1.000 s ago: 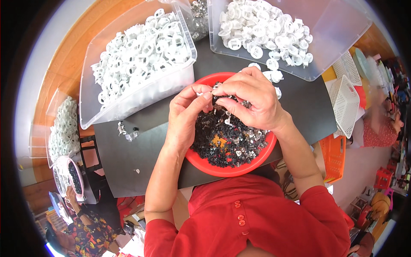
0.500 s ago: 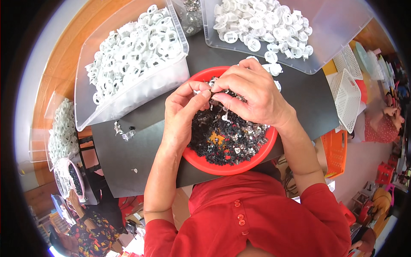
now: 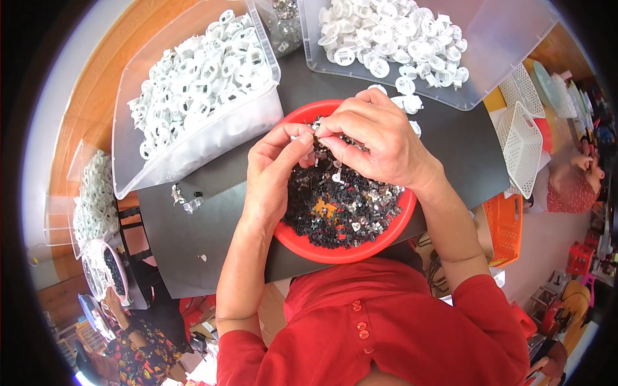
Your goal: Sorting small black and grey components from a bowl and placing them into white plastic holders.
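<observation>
Small black and metal parts (image 3: 335,196) are being picked over inside a red bowl (image 3: 322,248) on the dark tabletop (image 3: 212,225). One tiny piece (image 3: 315,130) is being pinched between the fingertips of the left hand (image 3: 273,170) and the right hand (image 3: 380,138), both closed on it above the bowl's far rim. Clear bins of white plastic rings (image 3: 193,83) are being kept just beyond.

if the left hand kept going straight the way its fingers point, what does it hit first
The left hand points up and right, so it would meet the right hand's fingertips almost at once, above the red bowl; depth is unclear.
</observation>
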A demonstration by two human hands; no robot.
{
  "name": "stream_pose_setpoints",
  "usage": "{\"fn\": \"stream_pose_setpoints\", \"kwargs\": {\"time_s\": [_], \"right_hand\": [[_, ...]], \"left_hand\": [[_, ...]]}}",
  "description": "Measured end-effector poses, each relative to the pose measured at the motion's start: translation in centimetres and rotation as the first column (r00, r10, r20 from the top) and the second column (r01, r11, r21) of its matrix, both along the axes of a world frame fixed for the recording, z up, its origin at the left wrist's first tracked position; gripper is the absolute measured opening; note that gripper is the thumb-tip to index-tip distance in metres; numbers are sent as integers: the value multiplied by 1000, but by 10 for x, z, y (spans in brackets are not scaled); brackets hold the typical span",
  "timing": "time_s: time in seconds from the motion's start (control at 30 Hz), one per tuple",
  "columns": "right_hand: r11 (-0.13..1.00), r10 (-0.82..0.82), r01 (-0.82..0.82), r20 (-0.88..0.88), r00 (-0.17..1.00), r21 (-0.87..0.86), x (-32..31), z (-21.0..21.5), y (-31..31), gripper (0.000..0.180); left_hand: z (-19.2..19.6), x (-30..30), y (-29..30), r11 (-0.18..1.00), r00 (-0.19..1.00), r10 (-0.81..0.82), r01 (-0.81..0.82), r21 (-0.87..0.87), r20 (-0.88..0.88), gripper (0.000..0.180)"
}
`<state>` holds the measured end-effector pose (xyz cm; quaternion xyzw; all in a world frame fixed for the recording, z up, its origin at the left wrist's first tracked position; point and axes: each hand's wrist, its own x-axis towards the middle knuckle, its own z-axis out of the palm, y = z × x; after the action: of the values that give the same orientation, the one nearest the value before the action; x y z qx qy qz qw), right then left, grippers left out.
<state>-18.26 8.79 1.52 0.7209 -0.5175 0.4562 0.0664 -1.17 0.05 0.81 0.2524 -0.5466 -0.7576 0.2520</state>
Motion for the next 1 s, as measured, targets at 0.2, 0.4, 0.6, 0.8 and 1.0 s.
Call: {"fn": "stream_pose_setpoints", "kwargs": {"time_s": [0.2, 0.4, 0.6, 0.8, 1.0], "right_hand": [[998, -25, 17, 113, 993, 68, 3, 1, 0, 14], [993, -34, 19, 131, 991, 116, 4, 3, 1, 11], [990, -16, -5, 142, 990, 142, 5, 3, 2, 10], [995, 37, -51, 156, 987, 88, 4, 1, 0, 15], [996, 52, -65, 181, 982, 63, 2, 1, 0, 15]], "left_hand": [[3, -1, 0, 989, 996, 9, 4, 151, -84, 16], [-2, 0, -1, 993, 996, 15, -4, 118, -92, 14], [-2, 1, -1, 997, 998, 33, -29, 76, -50, 11], [-1, 0, 0, 998, 999, 31, -29, 47, -35, 15], [1, -1, 2, 999, 999, 32, -31, 41, -35, 11]]}}
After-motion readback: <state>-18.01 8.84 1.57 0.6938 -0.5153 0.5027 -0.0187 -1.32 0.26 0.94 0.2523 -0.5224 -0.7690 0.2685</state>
